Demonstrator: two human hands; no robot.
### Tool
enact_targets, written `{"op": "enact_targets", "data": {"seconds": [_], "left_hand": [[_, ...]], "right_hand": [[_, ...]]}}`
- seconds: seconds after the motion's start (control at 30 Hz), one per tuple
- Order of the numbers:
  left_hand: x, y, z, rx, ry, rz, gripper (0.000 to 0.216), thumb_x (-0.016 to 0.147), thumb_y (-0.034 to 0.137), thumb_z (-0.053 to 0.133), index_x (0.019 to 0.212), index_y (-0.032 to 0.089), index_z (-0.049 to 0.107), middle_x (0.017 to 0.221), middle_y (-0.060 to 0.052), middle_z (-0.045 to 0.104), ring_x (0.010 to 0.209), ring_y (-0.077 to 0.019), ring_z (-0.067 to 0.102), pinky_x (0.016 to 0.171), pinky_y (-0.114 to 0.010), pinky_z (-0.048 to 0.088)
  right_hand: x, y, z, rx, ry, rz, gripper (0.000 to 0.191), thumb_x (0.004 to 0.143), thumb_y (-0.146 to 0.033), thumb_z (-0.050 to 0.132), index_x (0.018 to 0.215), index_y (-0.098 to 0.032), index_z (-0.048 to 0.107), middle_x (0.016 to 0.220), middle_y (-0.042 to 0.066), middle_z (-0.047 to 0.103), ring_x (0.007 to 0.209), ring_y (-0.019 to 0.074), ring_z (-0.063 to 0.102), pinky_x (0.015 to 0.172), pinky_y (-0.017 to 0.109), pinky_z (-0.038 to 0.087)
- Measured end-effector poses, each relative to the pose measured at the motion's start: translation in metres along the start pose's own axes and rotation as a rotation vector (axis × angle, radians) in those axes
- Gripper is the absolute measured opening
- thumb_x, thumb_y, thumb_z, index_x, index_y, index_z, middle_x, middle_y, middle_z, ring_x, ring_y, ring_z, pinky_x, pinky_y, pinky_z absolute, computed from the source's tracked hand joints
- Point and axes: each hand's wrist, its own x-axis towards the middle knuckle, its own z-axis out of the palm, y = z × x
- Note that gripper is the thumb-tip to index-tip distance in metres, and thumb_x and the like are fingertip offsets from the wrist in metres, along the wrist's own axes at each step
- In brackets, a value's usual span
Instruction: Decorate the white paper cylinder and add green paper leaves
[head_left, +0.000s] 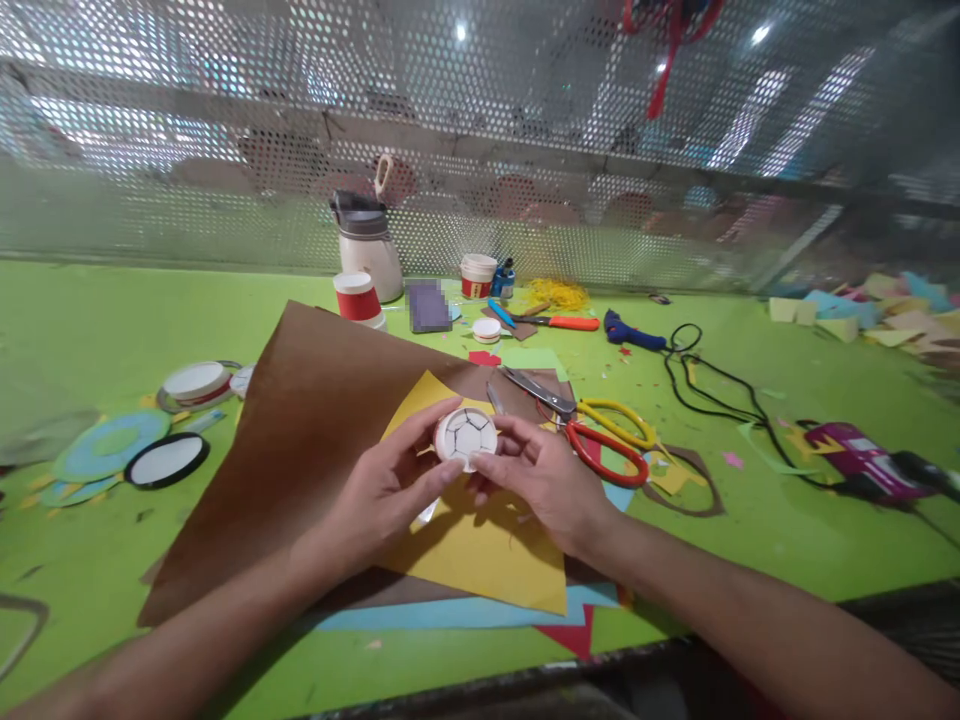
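Both hands hold a small round white disc [466, 435] with black football-pattern lines drawn on its face. My left hand [390, 485] grips its left rim with thumb and fingers closed on it. My right hand [544, 475] pinches its right edge. They hover over a yellow paper sheet [480, 550] that lies on a large brown sheet [300, 430]. Blue and red sheets [570, 625] stick out beneath, near the table's front edge.
Red- and yellow-handled scissors [600, 430] lie just right of my hands. A glue gun [862, 462] with a black cord sits at right, a white jug [367, 250], paper cups [358, 298], a cutter [559, 322] behind. Round lids and paper rings [165, 460] lie at left. A perforated metal screen [525, 150] backs the green table [112, 310].
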Motion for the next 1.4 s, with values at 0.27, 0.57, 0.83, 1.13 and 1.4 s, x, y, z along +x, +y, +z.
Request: {"op": "enact_targets", "data": {"seconds": [0.27,0.57,0.83,1.13,1.4], "left_hand": [[0.007,0.012,-0.004,-0.018,0.022,-0.203,0.059,0.078,0.025,0.064,0.134,0.021,0.046,0.094,-0.005,0.065,0.090,-0.0213,0.060,0.079,-0.033,0.048],[0.011,0.007,-0.007,-0.010,0.007,-0.192,0.070,0.074,0.019,0.064,0.138,0.013,0.038,0.092,-0.006,0.064,0.085,-0.0188,0.059,0.077,-0.032,0.046],[0.010,0.014,-0.004,-0.342,0.127,-0.237,0.063,0.073,0.016,0.065,0.133,0.019,0.046,0.101,-0.007,0.065,0.095,-0.0206,0.061,0.085,-0.033,0.046],[0.012,0.008,-0.006,-0.162,0.155,-0.342,0.051,0.078,0.026,0.065,0.126,0.018,0.052,0.090,-0.003,0.066,0.083,-0.0180,0.063,0.076,-0.033,0.048],[0.013,0.014,-0.008,-0.034,0.170,-0.273,0.032,0.074,0.033,0.068,0.101,0.016,0.067,0.090,-0.007,0.070,0.078,-0.0197,0.063,0.069,-0.033,0.049]], "right_hand": [[0.005,-0.003,-0.011,-0.143,-0.007,0.004,0.034,0.081,-0.041,0.066,0.104,-0.017,0.062,0.082,0.003,0.064,0.071,0.0140,0.062,0.059,0.027,0.054],[0.008,-0.004,-0.013,-0.132,-0.112,0.110,0.033,0.076,-0.040,0.071,0.092,-0.012,0.060,0.067,0.002,0.067,0.055,0.0133,0.063,0.057,0.031,0.056],[0.006,-0.003,-0.007,0.102,-0.070,0.190,0.033,0.071,-0.033,0.078,0.087,-0.012,0.058,0.073,0.007,0.071,0.060,0.0173,0.070,0.056,0.027,0.057],[0.008,0.006,-0.008,0.072,-0.082,0.246,0.033,0.075,-0.038,0.073,0.089,-0.010,0.061,0.077,0.010,0.070,0.059,0.0175,0.070,0.051,0.026,0.057],[0.010,-0.009,-0.017,-0.217,0.043,0.021,0.030,0.075,-0.042,0.070,0.081,-0.013,0.063,0.072,0.004,0.066,0.052,0.0106,0.061,0.043,0.020,0.049]]}}
